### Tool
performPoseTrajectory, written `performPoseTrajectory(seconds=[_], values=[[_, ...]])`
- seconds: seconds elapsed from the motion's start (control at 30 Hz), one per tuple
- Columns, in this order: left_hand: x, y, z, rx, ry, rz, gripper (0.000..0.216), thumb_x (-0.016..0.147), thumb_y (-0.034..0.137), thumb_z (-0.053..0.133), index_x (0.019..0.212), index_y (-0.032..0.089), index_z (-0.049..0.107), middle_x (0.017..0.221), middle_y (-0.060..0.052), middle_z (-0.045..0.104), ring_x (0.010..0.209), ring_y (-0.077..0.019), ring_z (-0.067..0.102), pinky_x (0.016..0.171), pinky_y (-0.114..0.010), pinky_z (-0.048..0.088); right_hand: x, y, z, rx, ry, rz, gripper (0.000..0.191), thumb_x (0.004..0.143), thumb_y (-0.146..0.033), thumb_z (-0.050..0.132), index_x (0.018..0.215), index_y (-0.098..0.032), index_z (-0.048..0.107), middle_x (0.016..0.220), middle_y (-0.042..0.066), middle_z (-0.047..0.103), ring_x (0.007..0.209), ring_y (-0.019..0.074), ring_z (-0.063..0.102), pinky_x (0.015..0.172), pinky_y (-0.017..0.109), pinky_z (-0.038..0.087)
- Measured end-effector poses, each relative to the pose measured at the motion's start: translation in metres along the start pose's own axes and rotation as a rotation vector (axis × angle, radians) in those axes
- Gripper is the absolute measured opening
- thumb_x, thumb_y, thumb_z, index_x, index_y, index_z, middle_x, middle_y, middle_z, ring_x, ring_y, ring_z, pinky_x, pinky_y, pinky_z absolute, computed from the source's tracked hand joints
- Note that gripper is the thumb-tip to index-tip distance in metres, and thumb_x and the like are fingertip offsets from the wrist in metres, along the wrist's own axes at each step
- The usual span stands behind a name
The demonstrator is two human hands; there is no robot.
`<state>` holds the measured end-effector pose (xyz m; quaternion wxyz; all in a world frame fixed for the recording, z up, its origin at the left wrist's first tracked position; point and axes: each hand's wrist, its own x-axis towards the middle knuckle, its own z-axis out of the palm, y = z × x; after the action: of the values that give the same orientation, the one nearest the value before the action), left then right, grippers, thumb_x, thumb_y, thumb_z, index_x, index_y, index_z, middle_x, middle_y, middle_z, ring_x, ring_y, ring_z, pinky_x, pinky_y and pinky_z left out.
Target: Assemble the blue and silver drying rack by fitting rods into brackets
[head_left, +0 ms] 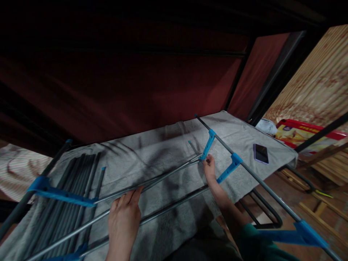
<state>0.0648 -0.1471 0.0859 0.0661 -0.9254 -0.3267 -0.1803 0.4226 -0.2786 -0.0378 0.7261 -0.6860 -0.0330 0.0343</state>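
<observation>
- Head view: left of the blue bracket (208,145), thin rods (176,168) are held by the left hand (124,214).
- At its lower end, right hand (209,168) narrowly pinched; rod seemingly being fitted, alignment needed.

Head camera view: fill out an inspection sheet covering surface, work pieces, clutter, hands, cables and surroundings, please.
Surface: wrinkled grey cloth.
Work pieces: silver rods run towards a blue bracket mounted on a long grey tube; a pile of grey tubes lies at the picture's left.
Clutter: phone on the cloth, right of the long tube.
Hands: left hand has its fingers over the silver rods; right hand has curled fingers at the bracket's near end. Grip unclear for both.
Cables: nothing seen.
Surroundings: dark red panel behind; red and yellow box and wooden pieces at right.
</observation>
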Motion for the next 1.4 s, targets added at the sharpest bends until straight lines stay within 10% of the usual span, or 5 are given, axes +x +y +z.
performPoseTrajectory(seconds=[0.33, 1.4], values=[[-0.011, 0.005, 0.009, -0.072, -0.058, -0.004, 0.056, 0.086, 0.003, 0.040, 0.126, 0.024, 0.073, 0.109, -0.010, 0.077, 0.093, -0.0269, 0.070, 0.086, -0.042, 0.050, -0.031, -0.024, -0.007, 0.458, -0.348, 0.406, 0.016, 0.074, -0.038, 0.073, 0.082, -0.027, 0.065, 0.090, 0.007, 0.074, 0.092, 0.0251, 0.073, 0.088, 0.041, 0.063], [-0.010, -0.002, 0.058, -0.186, -0.273, -0.165, 0.039, 0.100, 0.021, 0.042, 0.122, 0.019, 0.074, 0.116, -0.011, 0.076, 0.105, -0.0268, 0.074, 0.095, -0.039, 0.056, -0.014, -0.040, 0.010, 0.476, -0.346, 0.511, 0.015, 0.077, -0.021, 0.083, 0.076, -0.022, 0.068, 0.076, 0.001, 0.076, 0.066, 0.0130, 0.072, 0.069, 0.023, 0.063]])
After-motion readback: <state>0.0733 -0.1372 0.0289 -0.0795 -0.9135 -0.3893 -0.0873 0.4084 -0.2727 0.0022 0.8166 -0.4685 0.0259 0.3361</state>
